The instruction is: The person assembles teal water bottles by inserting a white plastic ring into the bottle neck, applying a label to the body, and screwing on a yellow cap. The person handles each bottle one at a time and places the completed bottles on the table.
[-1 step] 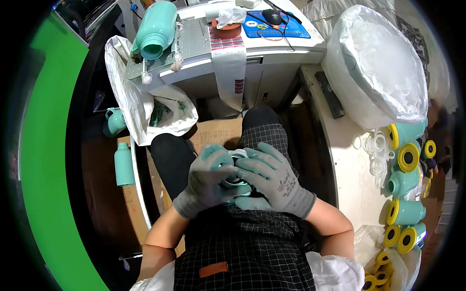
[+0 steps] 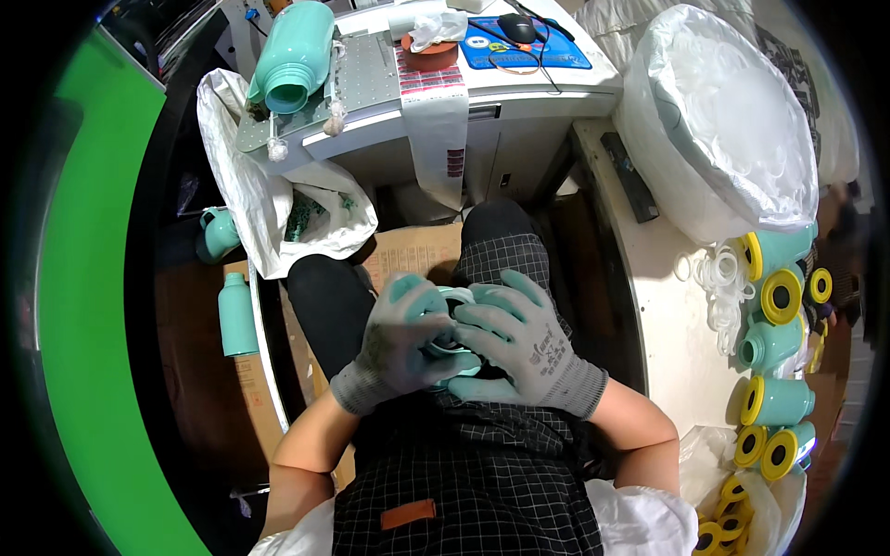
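Note:
Both my hands wear grey knit gloves with teal palms and meet over my lap. Between them is a teal bottle (image 2: 452,348), mostly hidden, with a rim and dark opening showing. A pale ring-shaped part (image 2: 456,296) shows at its far side, between the fingertips. My left hand (image 2: 399,338) is wrapped round the bottle's left side, thumb bent over it. From the right, my right hand (image 2: 519,343) curls its fingers onto the bottle, fingertips near the opening.
Right bench: white rings (image 2: 726,283), teal bottles with yellow bases (image 2: 779,401) and a large bag of clear rings (image 2: 732,120). Ahead, a white desk bears a big teal bottle (image 2: 295,57) and mouse (image 2: 516,29). A white sack (image 2: 269,208) and teal bottle (image 2: 237,315) are left.
My right hand has shifted very slightly to the right, its fingers a little differently placed over the bottle. The left hand keeps its hold.

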### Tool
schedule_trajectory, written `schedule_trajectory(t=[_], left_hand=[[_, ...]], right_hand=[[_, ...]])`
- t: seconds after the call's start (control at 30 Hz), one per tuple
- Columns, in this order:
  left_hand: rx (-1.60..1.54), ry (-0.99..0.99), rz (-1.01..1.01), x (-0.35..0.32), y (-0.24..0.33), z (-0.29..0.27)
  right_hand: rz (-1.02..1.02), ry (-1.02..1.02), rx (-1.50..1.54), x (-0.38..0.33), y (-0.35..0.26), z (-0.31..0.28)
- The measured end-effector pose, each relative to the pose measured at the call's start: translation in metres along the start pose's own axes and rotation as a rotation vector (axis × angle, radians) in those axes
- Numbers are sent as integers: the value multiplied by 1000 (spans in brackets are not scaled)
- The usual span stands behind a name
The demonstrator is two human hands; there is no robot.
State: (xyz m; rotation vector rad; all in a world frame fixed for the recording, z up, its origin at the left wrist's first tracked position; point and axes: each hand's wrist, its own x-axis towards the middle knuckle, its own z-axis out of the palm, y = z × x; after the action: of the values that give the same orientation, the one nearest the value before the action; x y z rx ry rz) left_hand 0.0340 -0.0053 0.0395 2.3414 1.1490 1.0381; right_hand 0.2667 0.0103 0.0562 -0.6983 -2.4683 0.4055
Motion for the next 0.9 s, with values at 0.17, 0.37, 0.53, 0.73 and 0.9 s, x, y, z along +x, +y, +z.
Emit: schedule_trajectory(t=[0.17,0.37,0.53,0.73,0.9], left_hand=[[45,-224,2,10,2,-6],[178,-314,169,20,1,-16],[195,-270,156,22,5,-26],[604,-375,45,44,39,-21],[636,-468,242,80,25,-20]], right_hand=[[90,-78,53,-5,-2,4],[184,2,117,-12,-8,26],[174,4,89,-14,-12,26],[158,13,8,-15,-8,34],[128,91,27,-15,-5,34]])
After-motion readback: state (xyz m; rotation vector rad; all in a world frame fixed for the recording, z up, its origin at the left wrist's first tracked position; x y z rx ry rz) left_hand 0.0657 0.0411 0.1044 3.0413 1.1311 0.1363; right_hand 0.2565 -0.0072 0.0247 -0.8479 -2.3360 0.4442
